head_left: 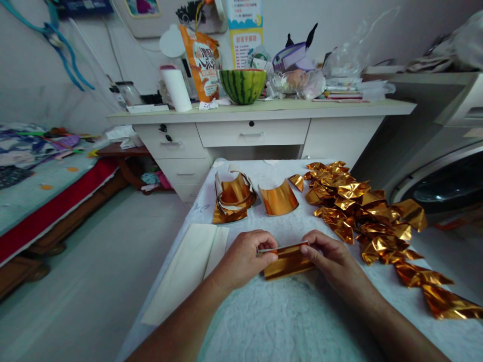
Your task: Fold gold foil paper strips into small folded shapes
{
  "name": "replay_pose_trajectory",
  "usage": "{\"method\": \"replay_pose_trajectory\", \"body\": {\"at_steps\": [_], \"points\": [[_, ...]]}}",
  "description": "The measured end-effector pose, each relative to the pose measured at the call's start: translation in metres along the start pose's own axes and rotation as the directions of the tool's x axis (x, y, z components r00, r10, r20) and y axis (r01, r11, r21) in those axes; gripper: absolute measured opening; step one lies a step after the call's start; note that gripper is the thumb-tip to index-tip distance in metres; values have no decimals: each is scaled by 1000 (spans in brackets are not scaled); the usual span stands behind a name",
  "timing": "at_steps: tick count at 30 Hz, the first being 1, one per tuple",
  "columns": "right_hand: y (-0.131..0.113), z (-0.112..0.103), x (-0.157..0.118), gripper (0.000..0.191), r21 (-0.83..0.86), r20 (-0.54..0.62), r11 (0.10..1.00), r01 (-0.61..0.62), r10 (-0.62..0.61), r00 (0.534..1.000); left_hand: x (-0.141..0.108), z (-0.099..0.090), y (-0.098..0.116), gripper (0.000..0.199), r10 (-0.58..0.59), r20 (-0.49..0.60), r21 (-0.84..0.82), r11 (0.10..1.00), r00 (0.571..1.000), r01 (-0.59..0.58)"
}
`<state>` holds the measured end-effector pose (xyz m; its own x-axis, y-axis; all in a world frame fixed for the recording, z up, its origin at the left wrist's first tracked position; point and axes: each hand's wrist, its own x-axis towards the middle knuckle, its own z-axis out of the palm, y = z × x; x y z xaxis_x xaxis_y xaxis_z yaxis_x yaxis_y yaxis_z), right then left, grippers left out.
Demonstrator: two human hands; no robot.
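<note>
A sheet of gold foil paper (289,266) is between my hands, its far edge lifted and curled over so a pale underside shows. My left hand (251,256) pinches the left end of that edge. At the right end, my right hand (326,254) grips it between thumb and fingers. Beyond my hands a single curved gold sheet (279,197) lies on the cloth, and left of it stands a loose curl of several gold sheets (234,196). Folded gold foil pieces (362,206) are heaped to the right.
The pale cloth-covered table (256,322) holds everything in reach. White paper sheets (181,271) lie along its left side. Behind stands a white desk (252,133) with a half watermelon (242,86) and an orange pouch (202,65) on top. A washing machine (445,166) is at the right.
</note>
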<state>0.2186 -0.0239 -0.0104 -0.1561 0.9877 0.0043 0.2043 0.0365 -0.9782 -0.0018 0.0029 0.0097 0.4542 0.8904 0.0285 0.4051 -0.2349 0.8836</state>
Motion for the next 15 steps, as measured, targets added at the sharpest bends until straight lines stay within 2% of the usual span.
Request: {"method": "replay_pose_trajectory", "body": {"at_steps": [3,9,15], "points": [[2,0,0,29,38,-21,999,-6,7,1000,0,2,-2,2,-33,19,-66,997,999,34],[5,-4,0,28,45,-85,999,1,2,996,1,2,-7,8,-102,28,-161,981,994,106],[7,-7,1,30,105,-97,994,-27,37,995,1,1,-7,18,-129,53,-246,959,990,139]]}}
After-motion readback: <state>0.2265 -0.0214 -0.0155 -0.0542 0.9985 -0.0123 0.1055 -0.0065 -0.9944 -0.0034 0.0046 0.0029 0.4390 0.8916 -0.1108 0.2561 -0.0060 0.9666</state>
